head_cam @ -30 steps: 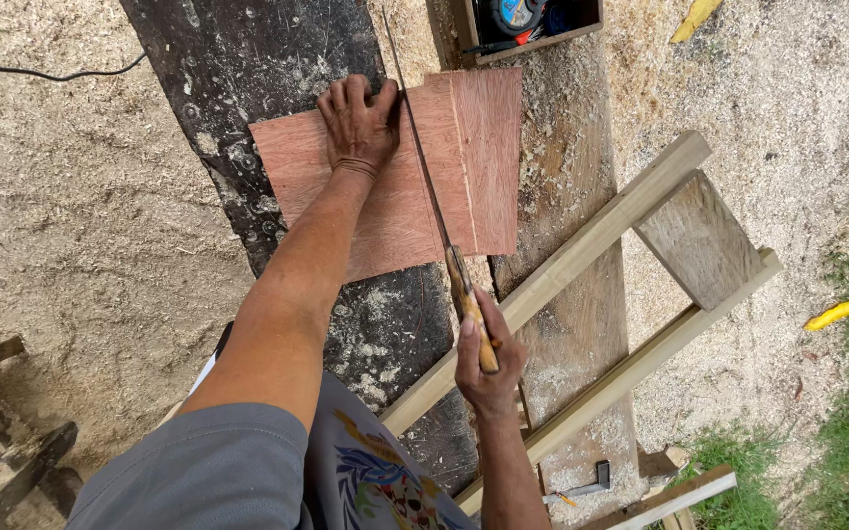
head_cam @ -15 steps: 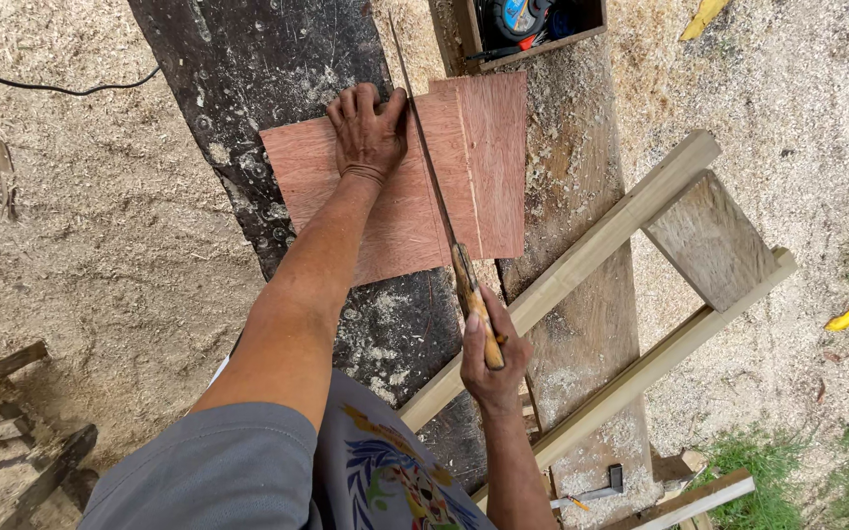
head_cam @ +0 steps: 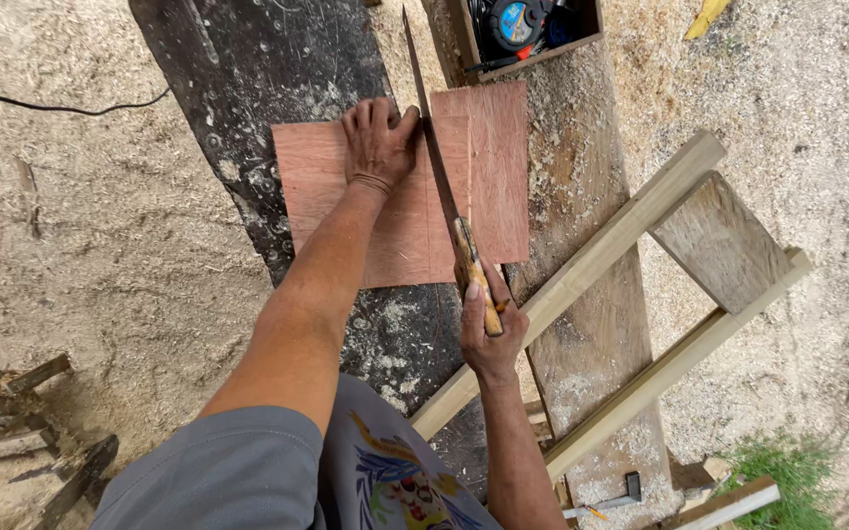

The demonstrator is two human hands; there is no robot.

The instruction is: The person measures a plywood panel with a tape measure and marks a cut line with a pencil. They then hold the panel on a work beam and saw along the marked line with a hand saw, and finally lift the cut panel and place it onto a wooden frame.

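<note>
Right hand clenched round the handsaw handle, blade running across the plywood sheet; left hand flat, pressing the sheet onto the dark plank just beside the blade.

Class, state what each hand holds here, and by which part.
Right hand grips the handsaw by its wooden handle; left hand presses flat on the reddish plywood sheet.
</note>
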